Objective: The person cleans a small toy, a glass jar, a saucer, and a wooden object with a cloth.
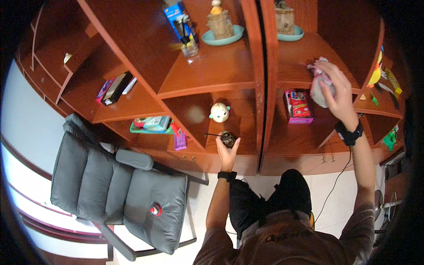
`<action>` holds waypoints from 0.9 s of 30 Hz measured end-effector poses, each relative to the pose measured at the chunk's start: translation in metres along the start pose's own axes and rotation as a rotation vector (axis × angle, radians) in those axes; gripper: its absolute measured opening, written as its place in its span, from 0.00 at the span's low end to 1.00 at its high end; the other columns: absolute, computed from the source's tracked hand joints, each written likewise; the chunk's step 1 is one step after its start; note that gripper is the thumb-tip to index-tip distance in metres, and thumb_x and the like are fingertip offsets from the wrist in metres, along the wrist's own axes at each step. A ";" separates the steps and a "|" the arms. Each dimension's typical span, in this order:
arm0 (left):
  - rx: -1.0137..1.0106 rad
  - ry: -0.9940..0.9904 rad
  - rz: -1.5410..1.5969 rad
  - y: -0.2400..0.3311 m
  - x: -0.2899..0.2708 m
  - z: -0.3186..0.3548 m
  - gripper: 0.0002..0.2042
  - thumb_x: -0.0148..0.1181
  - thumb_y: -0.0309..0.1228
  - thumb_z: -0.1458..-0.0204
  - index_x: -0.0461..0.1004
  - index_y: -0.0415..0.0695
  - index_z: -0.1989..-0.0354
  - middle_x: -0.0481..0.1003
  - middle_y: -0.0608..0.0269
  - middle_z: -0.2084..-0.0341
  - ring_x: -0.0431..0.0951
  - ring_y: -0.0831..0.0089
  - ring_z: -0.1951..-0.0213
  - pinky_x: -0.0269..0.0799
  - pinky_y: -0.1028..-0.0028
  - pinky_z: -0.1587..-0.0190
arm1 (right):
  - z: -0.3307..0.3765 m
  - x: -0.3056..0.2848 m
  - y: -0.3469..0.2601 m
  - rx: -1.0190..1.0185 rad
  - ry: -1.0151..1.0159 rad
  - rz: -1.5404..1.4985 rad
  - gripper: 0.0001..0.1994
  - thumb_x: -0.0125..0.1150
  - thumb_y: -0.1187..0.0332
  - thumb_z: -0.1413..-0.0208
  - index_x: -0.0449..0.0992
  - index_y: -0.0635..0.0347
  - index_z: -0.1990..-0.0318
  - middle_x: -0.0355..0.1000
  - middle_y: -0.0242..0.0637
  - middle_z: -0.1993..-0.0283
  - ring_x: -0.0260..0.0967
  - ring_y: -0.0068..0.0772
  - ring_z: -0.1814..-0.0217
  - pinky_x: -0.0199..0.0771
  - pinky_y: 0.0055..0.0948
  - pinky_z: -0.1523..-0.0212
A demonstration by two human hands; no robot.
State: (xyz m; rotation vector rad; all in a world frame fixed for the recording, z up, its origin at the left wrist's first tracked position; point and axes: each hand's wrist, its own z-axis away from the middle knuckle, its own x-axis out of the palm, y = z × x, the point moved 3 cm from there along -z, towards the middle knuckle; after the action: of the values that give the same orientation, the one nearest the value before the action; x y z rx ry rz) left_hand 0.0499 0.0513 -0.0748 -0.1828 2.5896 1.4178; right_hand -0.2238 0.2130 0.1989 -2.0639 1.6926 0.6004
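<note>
My left hand [227,153] is wrapped round a small dark jar [229,138] at the front of a lower shelf compartment. A thin dark stick [213,134] juts out leftward beside the jar; whether it is part of it I cannot tell. Just behind stands a round cream figurine [219,113] with small bluish ears. Higher and to the right, my right hand [338,90] grips a crumpled pink and grey cloth [318,88] at the edge of a shelf. Below the cloth lies a red and pink box [299,107].
Wooden shelving [207,77] spans the far side, split by a dark vertical gap. Log-shaped ornaments [220,25] stand on teal plates, near a clear spray bottle [190,46]. A black armchair [145,194] at left bears a small red item [155,209]. A cable [334,187] hangs at right.
</note>
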 end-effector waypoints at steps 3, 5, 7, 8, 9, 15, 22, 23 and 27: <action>-0.017 -0.015 0.000 -0.018 0.029 -0.009 0.27 0.67 0.33 0.56 0.60 0.36 0.52 0.68 0.54 0.62 0.69 0.64 0.60 0.66 0.68 0.56 | 0.000 -0.001 -0.002 -0.037 0.014 0.010 0.15 0.53 0.73 0.53 0.71 0.64 0.56 0.69 0.47 0.52 0.66 0.50 0.47 0.65 0.38 0.48; -0.052 -0.009 0.017 -0.032 0.040 -0.013 0.27 0.68 0.33 0.57 0.60 0.35 0.52 0.67 0.52 0.61 0.69 0.62 0.60 0.65 0.66 0.55 | -0.001 -0.002 -0.003 -0.058 0.023 0.030 0.15 0.53 0.72 0.53 0.71 0.63 0.56 0.70 0.47 0.53 0.67 0.48 0.48 0.66 0.38 0.49; -0.050 -0.009 0.000 -0.045 0.047 -0.013 0.29 0.69 0.33 0.58 0.60 0.35 0.52 0.68 0.52 0.61 0.69 0.61 0.59 0.65 0.66 0.54 | -0.001 -0.001 -0.003 -0.055 0.016 0.031 0.16 0.53 0.72 0.54 0.71 0.62 0.55 0.70 0.46 0.53 0.68 0.48 0.50 0.67 0.38 0.52; -0.020 -0.005 -0.015 -0.044 0.054 -0.013 0.29 0.70 0.33 0.59 0.60 0.35 0.52 0.68 0.52 0.61 0.69 0.61 0.59 0.65 0.66 0.54 | 0.000 -0.002 0.001 -0.067 0.031 0.052 0.16 0.53 0.72 0.55 0.71 0.62 0.56 0.70 0.45 0.54 0.68 0.47 0.51 0.68 0.37 0.52; -0.060 -0.028 0.001 -0.045 0.061 -0.012 0.29 0.70 0.33 0.59 0.60 0.36 0.52 0.68 0.52 0.61 0.69 0.61 0.59 0.65 0.66 0.54 | 0.002 -0.004 0.004 -0.076 0.037 0.072 0.16 0.53 0.71 0.55 0.71 0.62 0.56 0.70 0.45 0.54 0.68 0.47 0.51 0.68 0.37 0.53; -0.134 -0.036 0.063 -0.050 0.074 -0.010 0.29 0.71 0.31 0.61 0.61 0.33 0.55 0.65 0.48 0.62 0.66 0.58 0.59 0.63 0.64 0.54 | 0.006 -0.003 0.012 -0.089 0.032 0.107 0.16 0.57 0.69 0.55 0.70 0.60 0.56 0.70 0.41 0.55 0.69 0.42 0.55 0.69 0.35 0.56; -0.059 0.010 -0.024 -0.067 0.072 -0.004 0.31 0.72 0.29 0.64 0.60 0.34 0.54 0.66 0.47 0.63 0.66 0.55 0.61 0.64 0.62 0.56 | 0.007 -0.003 0.007 -0.076 0.050 0.079 0.16 0.58 0.68 0.55 0.69 0.58 0.56 0.69 0.38 0.55 0.68 0.38 0.55 0.68 0.34 0.58; -0.014 0.032 -0.073 -0.065 0.073 -0.003 0.32 0.73 0.29 0.65 0.59 0.34 0.54 0.66 0.47 0.64 0.67 0.55 0.61 0.64 0.62 0.56 | 0.007 -0.004 0.008 -0.090 0.055 0.064 0.15 0.59 0.68 0.54 0.70 0.58 0.56 0.69 0.38 0.54 0.68 0.39 0.55 0.68 0.35 0.57; -0.129 -0.018 0.000 -0.069 0.079 -0.001 0.36 0.73 0.27 0.66 0.57 0.34 0.49 0.65 0.44 0.59 0.66 0.53 0.56 0.62 0.61 0.51 | 0.009 -0.008 0.013 -0.083 0.035 -0.004 0.14 0.58 0.68 0.53 0.70 0.59 0.57 0.69 0.40 0.55 0.68 0.42 0.53 0.67 0.38 0.56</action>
State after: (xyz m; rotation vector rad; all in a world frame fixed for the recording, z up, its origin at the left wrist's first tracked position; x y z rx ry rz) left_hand -0.0143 0.0121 -0.1478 -0.1862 2.4850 1.5802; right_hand -0.2391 0.2220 0.1952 -2.1462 1.7097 0.6477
